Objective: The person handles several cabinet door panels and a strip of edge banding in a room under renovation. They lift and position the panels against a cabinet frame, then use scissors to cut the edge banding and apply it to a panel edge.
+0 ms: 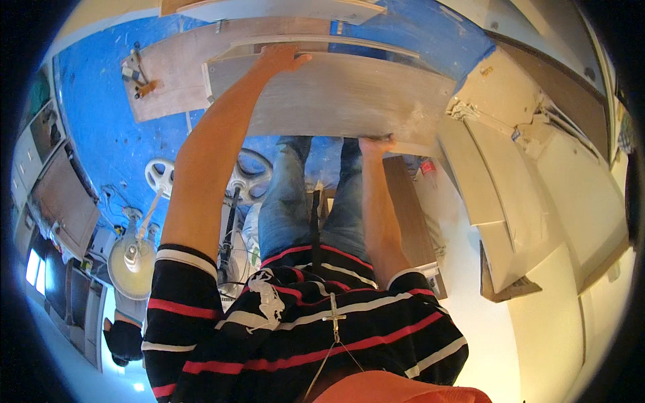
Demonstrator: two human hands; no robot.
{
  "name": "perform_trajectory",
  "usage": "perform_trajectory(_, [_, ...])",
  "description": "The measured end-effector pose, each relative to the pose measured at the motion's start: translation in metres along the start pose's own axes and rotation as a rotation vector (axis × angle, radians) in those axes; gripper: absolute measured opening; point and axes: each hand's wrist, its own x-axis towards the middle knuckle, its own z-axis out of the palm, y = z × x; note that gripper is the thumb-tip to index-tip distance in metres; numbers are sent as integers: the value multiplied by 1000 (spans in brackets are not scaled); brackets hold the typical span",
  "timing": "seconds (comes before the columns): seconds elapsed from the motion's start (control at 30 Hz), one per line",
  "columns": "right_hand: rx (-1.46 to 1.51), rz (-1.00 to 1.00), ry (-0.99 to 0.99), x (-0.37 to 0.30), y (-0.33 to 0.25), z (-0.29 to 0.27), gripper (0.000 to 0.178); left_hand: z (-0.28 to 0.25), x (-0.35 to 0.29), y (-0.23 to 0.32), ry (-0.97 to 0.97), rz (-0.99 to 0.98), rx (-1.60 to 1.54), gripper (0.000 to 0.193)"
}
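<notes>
A long grey wooden panel (342, 97) is between my two hands, its broad face turned up toward me. My left hand (282, 59) is closed over its far edge, the thumb pointing right along the face. Another thin board edge (336, 46) runs just behind that far edge; whether the two are joined I cannot tell. At the near edge, toward the right, my right hand (376, 144) grips the same panel, with its fingers partly hidden by the board. Below the panel are my legs in jeans (285, 201).
A brown board (171, 77) lies beyond the panel, a small tool (139, 77) on its left end. Pale panels (470, 171) lean at the right. Left stand white wheel-shaped bases (160, 176) and a fan (132, 265). Another person's dark-haired head (123, 341) appears lower left.
</notes>
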Motion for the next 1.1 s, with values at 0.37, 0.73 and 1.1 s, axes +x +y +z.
perform_trajectory(0.37, [-18,-12,47,20,-70,18,66,20,45,58,201,176,-50,82])
perform_trajectory(0.73, [-95,32,29,75,-76,18,64,6,88,74,-177,-34,-68,87])
perform_trajectory(1.1, [-498,-155,256,79,-101,-5,69,12,95,59,49,47,-87,63])
